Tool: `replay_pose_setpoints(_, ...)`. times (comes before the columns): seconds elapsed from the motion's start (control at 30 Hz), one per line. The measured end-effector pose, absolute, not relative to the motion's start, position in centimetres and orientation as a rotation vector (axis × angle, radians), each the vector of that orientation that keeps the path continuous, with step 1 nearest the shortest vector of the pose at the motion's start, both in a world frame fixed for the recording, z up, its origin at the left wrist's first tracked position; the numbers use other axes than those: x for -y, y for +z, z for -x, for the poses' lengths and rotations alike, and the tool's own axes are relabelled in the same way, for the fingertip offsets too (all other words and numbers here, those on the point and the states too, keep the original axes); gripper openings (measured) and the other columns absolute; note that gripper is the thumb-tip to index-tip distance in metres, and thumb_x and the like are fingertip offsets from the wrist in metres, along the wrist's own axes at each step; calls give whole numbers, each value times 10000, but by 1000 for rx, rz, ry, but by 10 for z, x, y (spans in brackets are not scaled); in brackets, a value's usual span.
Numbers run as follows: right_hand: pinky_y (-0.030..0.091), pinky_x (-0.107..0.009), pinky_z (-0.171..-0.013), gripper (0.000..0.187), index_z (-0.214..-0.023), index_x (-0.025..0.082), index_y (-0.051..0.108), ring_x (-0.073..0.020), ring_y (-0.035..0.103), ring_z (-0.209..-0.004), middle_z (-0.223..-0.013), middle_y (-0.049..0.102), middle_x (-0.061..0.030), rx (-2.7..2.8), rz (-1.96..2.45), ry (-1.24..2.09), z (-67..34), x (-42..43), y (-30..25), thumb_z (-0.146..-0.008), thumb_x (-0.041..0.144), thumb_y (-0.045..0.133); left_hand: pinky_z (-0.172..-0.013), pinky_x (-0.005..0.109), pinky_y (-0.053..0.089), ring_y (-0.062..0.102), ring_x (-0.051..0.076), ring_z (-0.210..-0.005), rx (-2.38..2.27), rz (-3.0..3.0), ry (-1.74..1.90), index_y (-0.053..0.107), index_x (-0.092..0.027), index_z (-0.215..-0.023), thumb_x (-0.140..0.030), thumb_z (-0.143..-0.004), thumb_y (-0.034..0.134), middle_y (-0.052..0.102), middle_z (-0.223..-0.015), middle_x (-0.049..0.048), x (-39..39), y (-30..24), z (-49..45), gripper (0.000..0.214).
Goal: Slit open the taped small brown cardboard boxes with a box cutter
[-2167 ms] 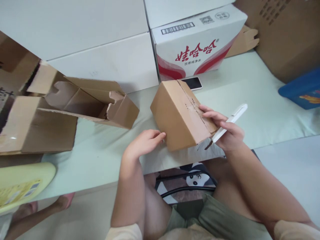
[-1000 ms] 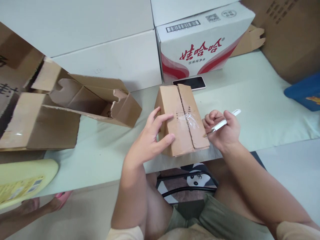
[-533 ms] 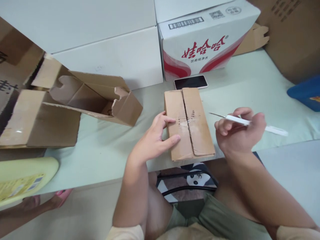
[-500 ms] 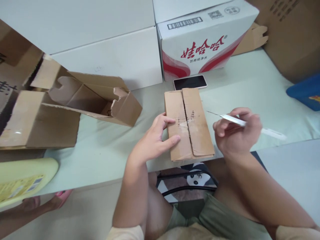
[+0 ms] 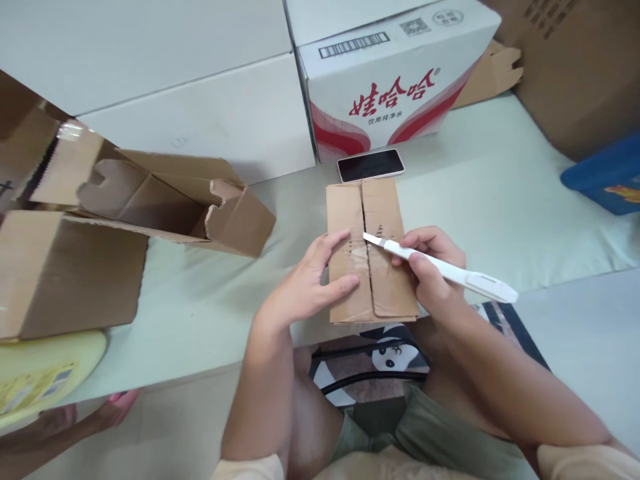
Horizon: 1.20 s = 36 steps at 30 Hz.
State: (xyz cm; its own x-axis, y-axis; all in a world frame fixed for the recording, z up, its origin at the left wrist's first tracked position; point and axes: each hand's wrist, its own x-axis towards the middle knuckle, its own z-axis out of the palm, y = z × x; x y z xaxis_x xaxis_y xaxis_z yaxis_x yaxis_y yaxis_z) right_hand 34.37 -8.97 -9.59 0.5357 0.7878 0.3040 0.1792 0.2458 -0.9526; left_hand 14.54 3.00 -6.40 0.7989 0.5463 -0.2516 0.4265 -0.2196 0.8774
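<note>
A small closed cardboard box lies in front of me, a seam running lengthwise between its two top flaps and clear tape across the middle. On its left flap rests my left hand, thumb and forefinger spread apart; its other fingers are mostly hidden. My right hand is closed around a white utility knife with its blade out. The blade tip is at the seam, just above the tape; whether it has entered the gap I cannot tell.
A phone lies behind the box, before a white and red carton. Opened cardboard boxes stand at left, near a yellow container. A blue container is at right. Another person's foot shows below the table's left edge.
My right hand has moved left with the utility knife, from beside the box to over it, bringing the blade to the seam. My left hand stays on the box. The view has shifted slightly.
</note>
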Motion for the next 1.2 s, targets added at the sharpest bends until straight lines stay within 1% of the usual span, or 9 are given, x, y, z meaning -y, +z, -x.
replay_pose_setpoints(0.1, 343, -256, -466, 153, -856, 251, 685, -115, 453, -499, -622, 579, 40, 996, 1332, 408, -345, 93, -96, -912, 394, 696, -1339, 532, 323, 433, 353, -1568, -747, -1856, 132, 378, -310, -1625, -622, -924, 668, 405, -1709, 109, -30, -65, -145, 821)
replay_pose_setpoints(0.17, 319, -259, -458, 115, -847, 255, 699, -115, 432, -492, -622, 578, 38, 1019, 1361, 368, -346, 97, -97, -901, 356, 685, -1341, 531, 321, 416, 356, -1583, -745, -1867, 128, 381, -301, -1625, -622, -923, 663, 393, -1722, 112, -30, -65, -145, 821)
replay_pose_setpoints(0.37, 398, -270, -488, 105, -860, 258, 723, -140, 533, -547, -693, 665, 11, 1044, 1463, 403, -349, 101, -92, -856, 362, 725, -1339, 521, 333, 425, 353, -1585, -740, -1875, 147, 392, -290, -1619, -622, -918, 669, 411, -1717, 120, -31, -65, -144, 823)
replay_pose_setpoints(0.57, 351, -248, -425, 112, -865, 251, 677, -100, 450, -458, -620, 611, 46, 1039, 1419, 359, -342, 99, -80, -835, 284, 779, -1339, 510, 333, 431, 341, -1580, -731, -1874, 154, 398, -283, -1613, -592, -923, 667, 421, -1711, 117, -31, -64, -145, 802)
replay_pose_setpoints(0.7, 333, -258, -397, 216, -860, 258, 622, -113, 469, -409, -550, 595, 52, 996, 1373, 420, -340, 97, -82, -906, 406, 772, -1340, 501, 337, 436, 332, -1578, -732, -1875, 153, 400, -279, -1610, -570, -924, 664, 428, -1706, 113, -31, -65, -144, 791)
replay_pose_setpoints(0.8, 286, -274, -378, 325, -832, 269, 581, -105, 387, -367, -517, 547, 63, 973, 1314, 432, -344, 92, -83, -946, 537, 726, -1349, 481, 328, 430, 323, -1587, -732, -1880, 153, 399, -255, -1615, -571, -923, 654, 426, -1708, 119, -31, -65, -145, 803)
replay_pose_setpoints(0.97, 353, -313, -456, 461, -945, 268, 671, -144, 459, -490, -587, 510, 36, 1034, 1375, 413, -350, 83, -72, -963, 722, 595, -1310, 502, 395, 519, 319, -1517, -825, -1873, 180, 459, -277, -1577, -512, -904, 657, 501, -1663, 100, -24, -60, -152, 740)
replay_pose_setpoints(1.07, 371, -317, -477, 379, -936, 267, 676, -141, 470, -502, -596, 529, 37, 1077, 1428, 447, -352, 83, -64, -960, 645, 658, -1273, 531, 434, 580, 312, -1454, -957, -1892, 208, 489, -314, -1557, -448, -910, 646, 575, -1609, 77, -15, -56, -160, 680)
replay_pose_setpoints(1.2, 307, -313, -427, 244, -889, 280, 634, -132, 425, -431, -555, 535, 47, 995, 1437, 476, -354, 88, -59, -968, 505, 684, -1217, 562, 486, 625, 328, -1389, -1092, -1920, 252, 522, -345, -1537, -456, -920, 645, 617, -1554, 71, 0, -52, -175, 639)
